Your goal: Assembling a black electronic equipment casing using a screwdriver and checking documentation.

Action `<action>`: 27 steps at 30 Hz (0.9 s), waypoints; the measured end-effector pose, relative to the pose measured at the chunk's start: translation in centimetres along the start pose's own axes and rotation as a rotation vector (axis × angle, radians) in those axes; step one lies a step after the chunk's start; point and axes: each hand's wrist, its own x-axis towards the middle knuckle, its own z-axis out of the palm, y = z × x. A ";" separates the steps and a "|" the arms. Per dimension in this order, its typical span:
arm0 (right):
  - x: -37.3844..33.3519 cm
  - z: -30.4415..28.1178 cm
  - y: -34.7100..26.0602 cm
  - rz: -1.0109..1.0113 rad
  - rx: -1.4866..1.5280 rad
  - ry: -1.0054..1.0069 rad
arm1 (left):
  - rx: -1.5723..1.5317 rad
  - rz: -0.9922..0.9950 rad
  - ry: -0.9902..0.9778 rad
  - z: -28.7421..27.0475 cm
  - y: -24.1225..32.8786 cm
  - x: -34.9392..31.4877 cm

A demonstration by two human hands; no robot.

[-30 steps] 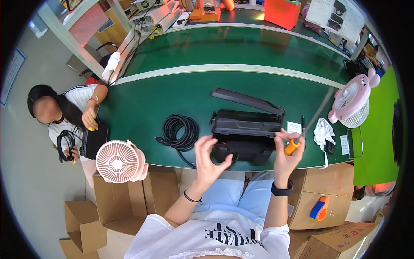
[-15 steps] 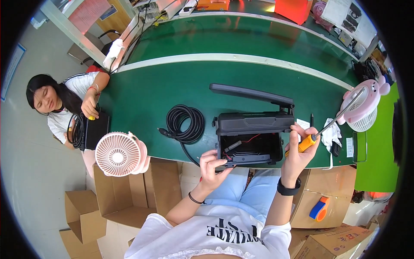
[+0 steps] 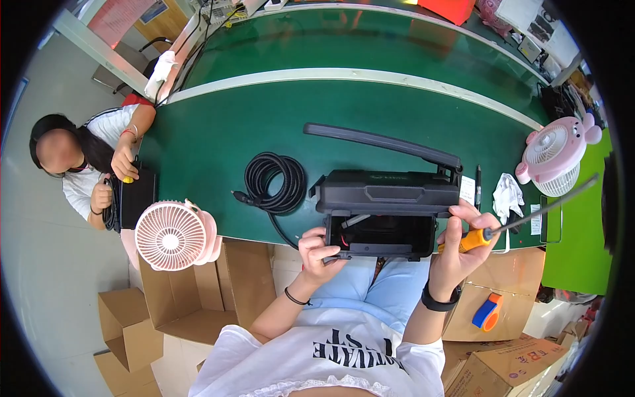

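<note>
At the near table edge a black plastic case is held with its lid raised and its long handle swung up behind. Inside the dark cavity a grey connector-like piece and a bit of red wire show; the rest is in shadow. My left hand is closed on the case's lower left corner. In my right hand is a screwdriver with a yellow-orange handle, its long shaft pointing right, away from the case. The fingertips of that hand also touch the case's right edge.
A coiled black corrugated cable lies left of the case. Pink fans stand at left and right. Right of the case are a white glove and a black pen. Another person sits at far left. Cardboard boxes are below.
The case has tipped, so less of its inside shows. The screwdriver's shaft has swung lower, from steeply up-right to more sideways. The whole view has shifted slightly.
</note>
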 end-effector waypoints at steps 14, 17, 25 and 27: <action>0.6 -2.0 3.7 0.286 -0.013 -0.178 | -0.111 -0.442 -0.080 1.4 1.9 6.0; 0.3 -1.8 5.1 0.270 -0.006 -0.169 | -0.126 -0.512 -0.081 1.6 1.7 8.3; 0.5 -1.8 5.9 0.263 0.080 -0.163 | 0.078 -0.295 -0.260 1.3 1.1 8.7; 0.4 -1.8 6.3 0.249 0.079 -0.166 | 0.028 -0.343 -0.202 1.6 1.7 8.6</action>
